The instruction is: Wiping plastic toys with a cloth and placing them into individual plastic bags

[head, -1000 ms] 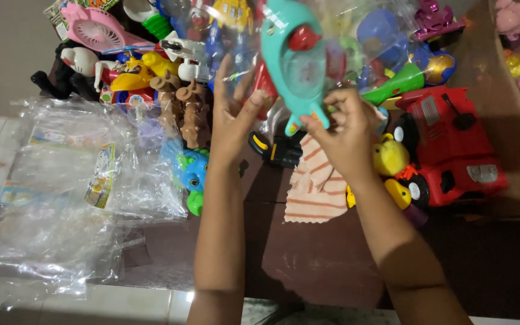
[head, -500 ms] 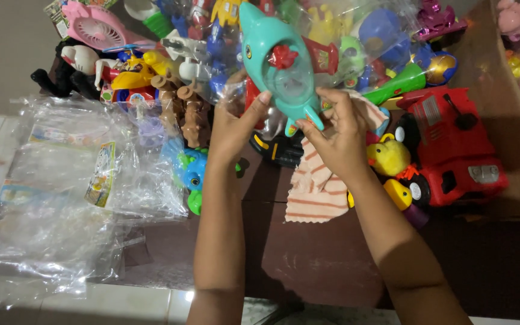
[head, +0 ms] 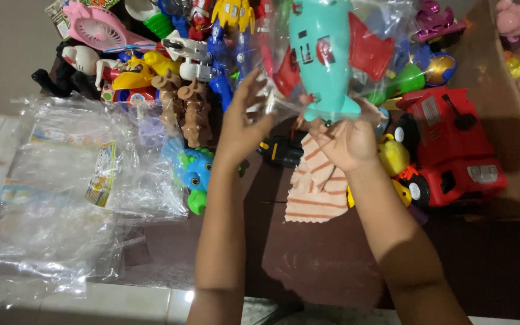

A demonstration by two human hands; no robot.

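Observation:
A teal toy plane (head: 323, 57) with red wings sits inside a clear plastic bag (head: 386, 36), held up above the dark table (head: 308, 253). My right hand (head: 347, 141) grips the plane's tail end from below through the bag. My left hand (head: 242, 123) pinches the open edge of the bag at the plane's left side. A striped orange and white cloth (head: 315, 186) lies on the table under both hands.
A red toy truck (head: 452, 150) and yellow toys stand right of my right arm. A heap of small toys, a pink fan (head: 91, 27) and brown figures (head: 185, 105) fill the back. Clear plastic bags (head: 67, 192) lie piled at the left.
The teal plane has turned more upright and risen toward the top of the view inside the bag. Both hands shifted slightly with it, still holding bag and plane.

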